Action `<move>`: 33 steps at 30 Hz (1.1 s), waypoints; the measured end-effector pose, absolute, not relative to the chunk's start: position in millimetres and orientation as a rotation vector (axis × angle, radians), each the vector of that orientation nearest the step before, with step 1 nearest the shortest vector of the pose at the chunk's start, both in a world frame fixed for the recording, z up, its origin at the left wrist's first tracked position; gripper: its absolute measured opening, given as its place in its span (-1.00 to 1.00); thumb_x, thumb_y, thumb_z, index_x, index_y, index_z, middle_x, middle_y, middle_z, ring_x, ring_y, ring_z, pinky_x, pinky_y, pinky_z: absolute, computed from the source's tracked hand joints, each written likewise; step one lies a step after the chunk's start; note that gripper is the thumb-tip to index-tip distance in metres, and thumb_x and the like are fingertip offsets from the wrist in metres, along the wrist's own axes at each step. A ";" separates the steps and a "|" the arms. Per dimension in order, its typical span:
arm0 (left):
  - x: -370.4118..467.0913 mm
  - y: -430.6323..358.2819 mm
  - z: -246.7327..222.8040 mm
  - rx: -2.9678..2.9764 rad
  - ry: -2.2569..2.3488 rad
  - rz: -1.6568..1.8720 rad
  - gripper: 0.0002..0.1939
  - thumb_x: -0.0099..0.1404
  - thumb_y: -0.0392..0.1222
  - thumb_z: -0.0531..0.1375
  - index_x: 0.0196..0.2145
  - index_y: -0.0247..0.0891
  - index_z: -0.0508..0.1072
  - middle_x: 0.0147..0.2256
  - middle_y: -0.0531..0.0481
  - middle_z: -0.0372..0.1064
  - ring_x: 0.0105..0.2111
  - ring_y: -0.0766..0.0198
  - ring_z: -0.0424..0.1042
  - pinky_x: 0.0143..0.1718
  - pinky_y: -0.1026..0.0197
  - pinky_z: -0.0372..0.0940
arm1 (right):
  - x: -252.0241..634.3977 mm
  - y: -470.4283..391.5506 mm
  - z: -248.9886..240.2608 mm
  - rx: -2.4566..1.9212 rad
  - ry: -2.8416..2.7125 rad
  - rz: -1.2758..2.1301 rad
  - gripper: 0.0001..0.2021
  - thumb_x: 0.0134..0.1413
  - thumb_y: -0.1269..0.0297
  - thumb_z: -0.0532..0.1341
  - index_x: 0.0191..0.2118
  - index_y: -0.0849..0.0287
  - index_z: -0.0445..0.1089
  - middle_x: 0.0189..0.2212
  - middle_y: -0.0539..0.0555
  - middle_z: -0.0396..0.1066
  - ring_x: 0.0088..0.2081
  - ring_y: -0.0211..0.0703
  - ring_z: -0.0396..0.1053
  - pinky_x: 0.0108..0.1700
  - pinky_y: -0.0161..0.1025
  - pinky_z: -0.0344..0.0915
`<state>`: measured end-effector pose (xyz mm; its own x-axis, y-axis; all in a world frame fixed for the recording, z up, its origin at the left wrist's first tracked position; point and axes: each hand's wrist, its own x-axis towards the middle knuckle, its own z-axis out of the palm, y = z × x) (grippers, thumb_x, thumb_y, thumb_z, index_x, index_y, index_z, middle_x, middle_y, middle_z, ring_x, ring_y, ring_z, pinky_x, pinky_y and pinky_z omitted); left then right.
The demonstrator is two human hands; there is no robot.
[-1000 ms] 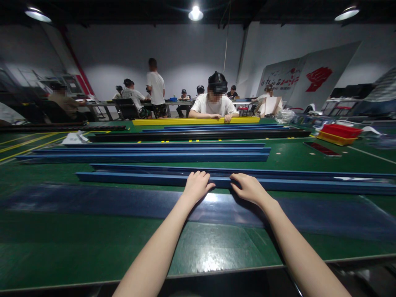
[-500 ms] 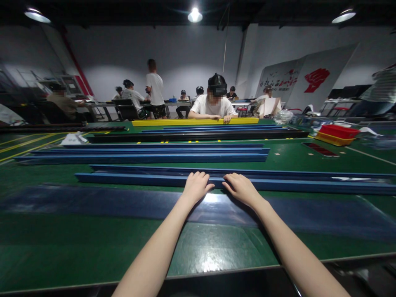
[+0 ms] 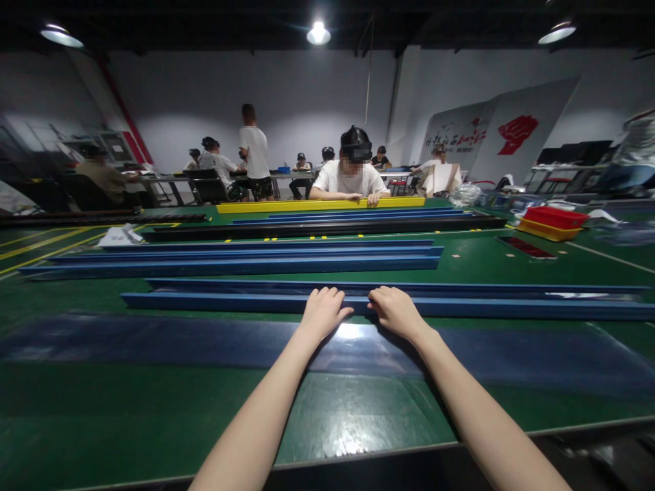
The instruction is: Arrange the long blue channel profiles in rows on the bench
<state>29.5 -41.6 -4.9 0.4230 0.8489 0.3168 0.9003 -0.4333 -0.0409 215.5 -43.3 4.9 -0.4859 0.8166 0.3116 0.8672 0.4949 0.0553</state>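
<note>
A long blue channel (image 3: 486, 308) lies across the green table (image 3: 153, 423). My left hand (image 3: 325, 310) rests over its near wall, fingers curled over the edge and thumb on the near side. To the right, my right hand (image 3: 393, 308) grips the same wall, its fingers bent over the top. A small gap separates the two hands. Nearer to me, a wide transparent bluish strip (image 3: 205, 341) lies flat, passing beneath my forearms. The insides of both hands are hidden.
Further back lie more blue channels (image 3: 256, 264), a long black bar (image 3: 327, 226) and a yellow channel (image 3: 286, 204), which a person (image 3: 351, 174) touches. At the right are a red tray (image 3: 555, 217) and a dark red flat object (image 3: 527, 247).
The view has shifted slightly, so the background sits a little lower. Both hands keep nearly the same place on the blue channel.
</note>
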 end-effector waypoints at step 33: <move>27.9 -41.2 -3.1 -2.479 -1.531 -0.397 -0.77 0.22 -0.02 0.12 -0.30 -0.24 0.34 -0.25 -0.07 0.37 -0.18 0.13 0.30 -0.26 0.15 0.10 | 254.7 -46.6 10.1 -1.619 -2.427 -0.306 -0.80 0.09 0.25 0.04 -0.32 0.18 0.37 -0.34 0.12 0.40 -0.28 -0.14 0.32 -0.34 -0.31 0.09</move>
